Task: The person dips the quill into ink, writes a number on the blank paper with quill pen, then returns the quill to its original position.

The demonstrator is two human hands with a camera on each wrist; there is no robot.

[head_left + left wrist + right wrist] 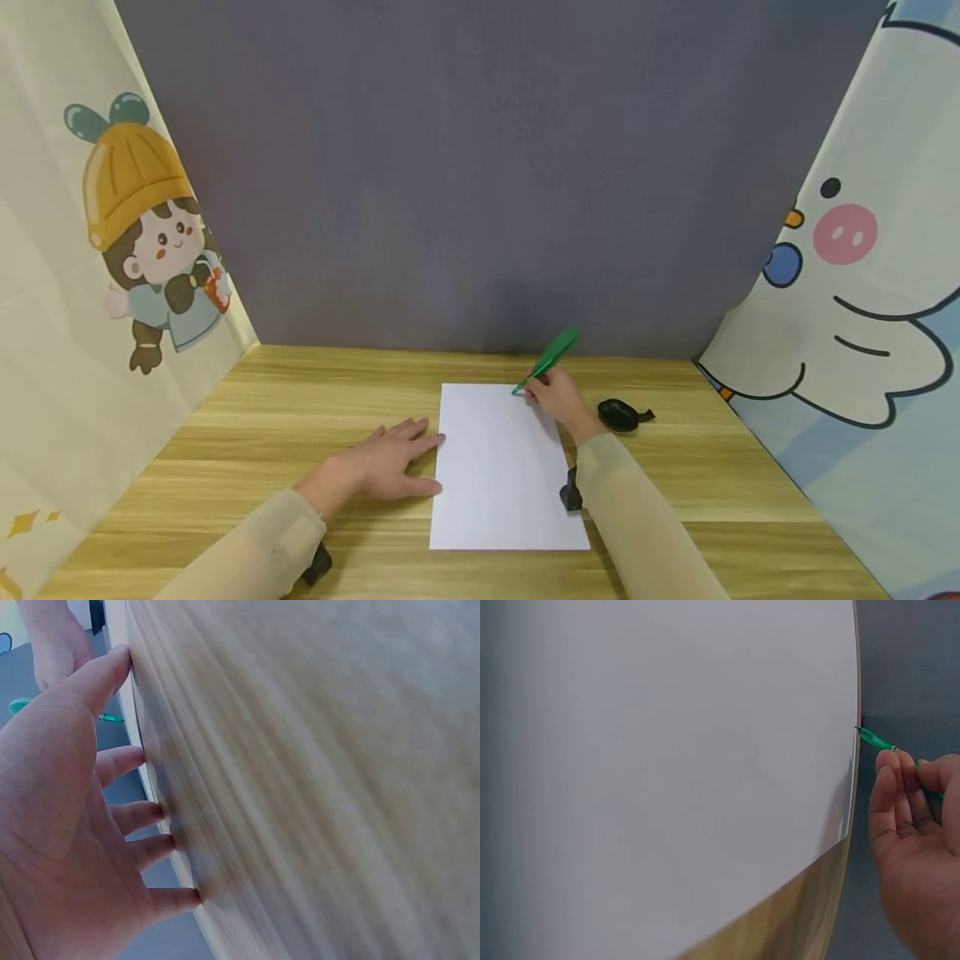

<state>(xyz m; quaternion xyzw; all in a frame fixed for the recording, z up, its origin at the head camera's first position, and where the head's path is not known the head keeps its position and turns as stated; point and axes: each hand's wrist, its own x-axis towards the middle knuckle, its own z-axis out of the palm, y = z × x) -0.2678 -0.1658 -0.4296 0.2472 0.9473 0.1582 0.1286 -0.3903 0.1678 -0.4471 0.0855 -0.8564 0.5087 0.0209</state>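
On the left, the left hand [390, 461] rests on the wooden table [315, 383] with its fingers straight and spread, its thumb and index fingertips at the left edge of a white sheet of paper [498, 475], which lies flat. Near the top edge of this sheet, a green feather-shaped pen [555, 353] is tilted, pinched by the right hand [560, 397], and I cannot tell if its tip touches the paper. Further right, a black oval object [618, 415] lies on the table.
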